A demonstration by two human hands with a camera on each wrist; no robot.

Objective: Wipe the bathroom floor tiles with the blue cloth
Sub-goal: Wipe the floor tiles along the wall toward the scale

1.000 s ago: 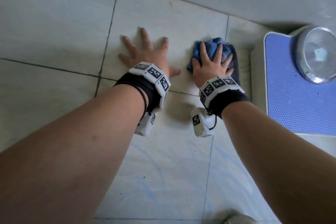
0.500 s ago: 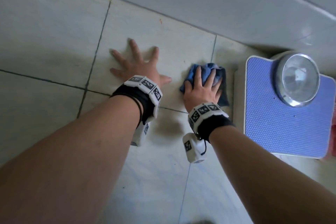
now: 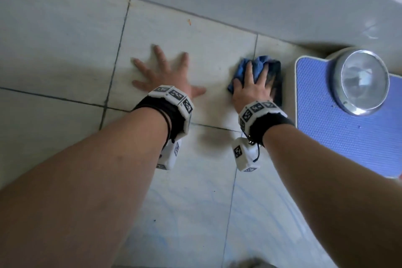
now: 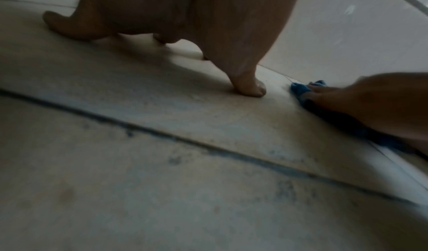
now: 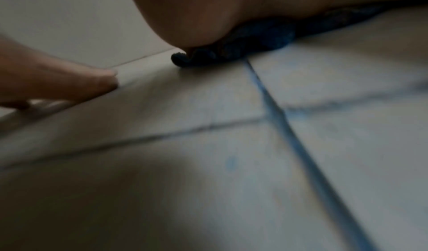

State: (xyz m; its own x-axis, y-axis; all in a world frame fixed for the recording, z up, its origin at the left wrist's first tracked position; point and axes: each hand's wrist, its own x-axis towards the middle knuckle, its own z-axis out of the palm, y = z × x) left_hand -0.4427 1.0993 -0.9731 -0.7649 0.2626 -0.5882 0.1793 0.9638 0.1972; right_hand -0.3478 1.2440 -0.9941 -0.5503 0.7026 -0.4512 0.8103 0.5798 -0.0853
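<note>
Wiping was under way. One left hand (image 3: 168, 76) lay flat, fingers spread, bracing on the floor tiles (image 3: 65, 54); one right hand (image 3: 250, 87) pressed the single blue cloth (image 3: 264, 63) down with fingers extended. Beyond it stood one bathroom scale (image 3: 348, 135). Next stroke probably needs steady pressure, clear of the scale.

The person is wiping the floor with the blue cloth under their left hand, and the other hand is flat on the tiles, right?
Not quite: the blue cloth is under the right hand, as the head view shows. The left hand is the one spread flat on the floor tiles.
</note>
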